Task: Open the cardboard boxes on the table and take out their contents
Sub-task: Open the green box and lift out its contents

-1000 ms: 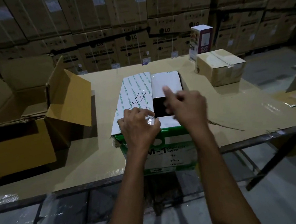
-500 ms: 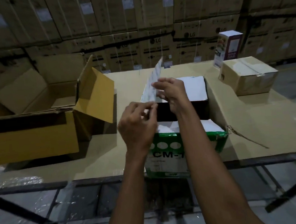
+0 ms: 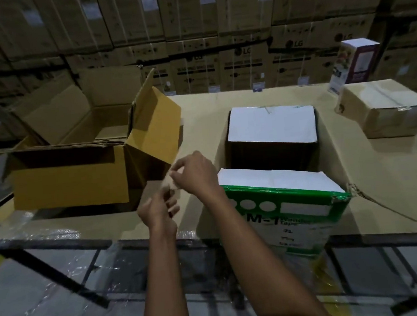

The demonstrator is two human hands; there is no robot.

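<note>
A green-and-white cardboard box [image 3: 283,209] stands at the table's front edge. Its top is open: the far white flap [image 3: 270,124] and the near white flap [image 3: 270,180] frame a dark inside, and I cannot see the contents. Just left of this box, my right hand [image 3: 193,174] and my left hand [image 3: 159,211] pinch a thin pale strip [image 3: 170,185] between them. It looks like peeled tape. A small taped brown box [image 3: 386,110] sits shut at the far right.
A large brown box [image 3: 76,170] lies open on the left, one flap leaning toward my hands. A white and purple product carton [image 3: 356,64] stands behind the taped box. The table [image 3: 396,190] is covered in cardboard. Stacked cartons [image 3: 190,32] wall off the back.
Both hands left the box top and moved left and down, now pinching the strip beside the box. The printed left flap that stood upright is folded outward. My view shifted left.
</note>
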